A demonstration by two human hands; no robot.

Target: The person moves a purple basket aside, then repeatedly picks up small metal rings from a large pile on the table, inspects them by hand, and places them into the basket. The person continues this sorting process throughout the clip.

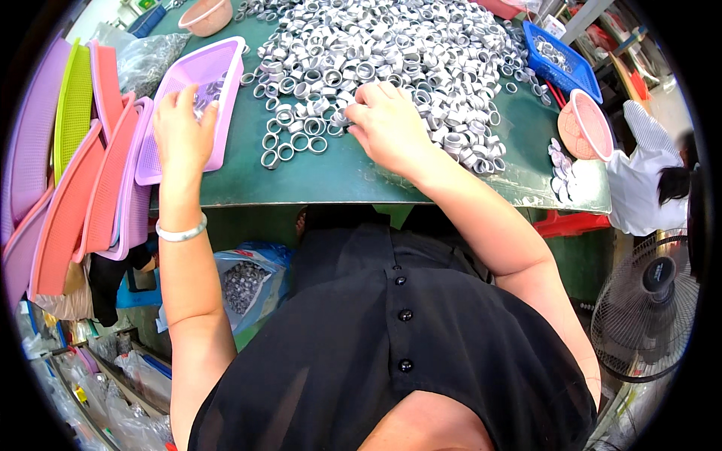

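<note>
Silver-grey rings [406, 45], short open bands, heaped over the far middle of the green surface [233, 184]. No shared direction: many tipped on edge, openings facing all ways. At the near left edge of the heap, a few lie flat in one layer, openings up. Being round, they show no long axis. Outer walls dull grey, rims brighter.

Right hand [395, 131] at the near edge of the heap, back of hand up, fingers bent down toward the rings, forearm slanting in from the lower right. Fingertips partly hidden; cannot tell whether this grip pinches a ring.

Left hand [184, 131] over a purple basket [224, 113], wrist nearly straight, forearm upright in view, pale bangle [182, 233] on it. Fingers curve over the basket, thumb to the right; cannot tell whether the grip is spread or closed on a piece. Basket's long axis runs away from the person, far end leaning right; small grey pieces [218, 84] inside.

Farther out: upright coloured baskets [71, 120] at left; blue basket [590, 90] holding rings at far right; fan [647, 308] lower right.
</note>
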